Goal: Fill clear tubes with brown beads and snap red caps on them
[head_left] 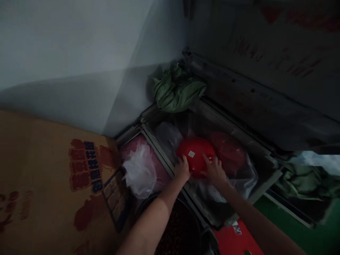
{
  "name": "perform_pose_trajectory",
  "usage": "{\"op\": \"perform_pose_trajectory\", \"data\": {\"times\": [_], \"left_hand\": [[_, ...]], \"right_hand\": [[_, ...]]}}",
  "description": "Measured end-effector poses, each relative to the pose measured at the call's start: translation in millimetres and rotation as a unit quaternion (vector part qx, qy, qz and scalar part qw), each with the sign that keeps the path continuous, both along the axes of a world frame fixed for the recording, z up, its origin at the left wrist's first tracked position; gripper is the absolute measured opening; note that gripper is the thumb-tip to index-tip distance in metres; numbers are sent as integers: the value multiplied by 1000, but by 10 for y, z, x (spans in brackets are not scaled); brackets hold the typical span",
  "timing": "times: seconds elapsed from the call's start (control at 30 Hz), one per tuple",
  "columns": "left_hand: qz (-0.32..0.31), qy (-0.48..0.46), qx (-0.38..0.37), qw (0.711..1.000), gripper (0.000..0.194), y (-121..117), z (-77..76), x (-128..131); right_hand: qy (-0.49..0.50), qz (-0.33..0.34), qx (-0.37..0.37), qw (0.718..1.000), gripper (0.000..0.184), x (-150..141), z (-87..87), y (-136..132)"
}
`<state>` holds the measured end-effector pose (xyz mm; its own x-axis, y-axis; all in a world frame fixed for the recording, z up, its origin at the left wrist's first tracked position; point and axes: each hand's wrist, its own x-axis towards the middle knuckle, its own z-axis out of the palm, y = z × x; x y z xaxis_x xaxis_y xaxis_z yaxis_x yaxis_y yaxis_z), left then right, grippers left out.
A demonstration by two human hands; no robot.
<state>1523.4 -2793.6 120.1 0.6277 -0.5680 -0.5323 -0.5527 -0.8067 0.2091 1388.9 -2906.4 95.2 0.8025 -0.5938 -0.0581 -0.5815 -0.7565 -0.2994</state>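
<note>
The glossy red bowl-like thing [196,150], rounded side up with a small pale sticker [191,154], sits inside the grey crate [160,151] on clear plastic bagging [249,177]. Both of the person's hands touch it: the left hand [183,169], half curled, at its near left edge, the right hand [216,172], fingers partly spread, at its near right; whether either grips underneath, I cannot tell. It looks like thin, stiff plastic, probably light and slippery on the dome, so the 2 opposite edges seem the best hold.
</note>
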Motion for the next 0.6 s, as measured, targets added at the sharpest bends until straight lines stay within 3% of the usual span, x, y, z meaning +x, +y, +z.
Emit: {"op": "perform_pose_trajectory", "data": {"times": [0.13,0.23,0.3,0.4,0.5,0.6], "left_hand": [[43,19,43,998,82,-199,-316,45],[75,45,39,995,70,-320,-323,165],[89,73,15,993,71,-293,-153,209],[112,91,-66,987,70,-15,290,129],[155,84,-158,971,47,558,795,-146],[223,70,-200,952,31,1366,1185,-586]], "right_hand": [[45,-7,-38,998,86,101,-374,116],[43,-21,-4,999,86,182,-452,127],[48,-21,21,998,86,225,-348,86],[13,5,55,998,78,192,-4,29],[-104,-7,145,984,61,-51,393,126],[-124,-89,311,938,54,-513,667,448]]}}
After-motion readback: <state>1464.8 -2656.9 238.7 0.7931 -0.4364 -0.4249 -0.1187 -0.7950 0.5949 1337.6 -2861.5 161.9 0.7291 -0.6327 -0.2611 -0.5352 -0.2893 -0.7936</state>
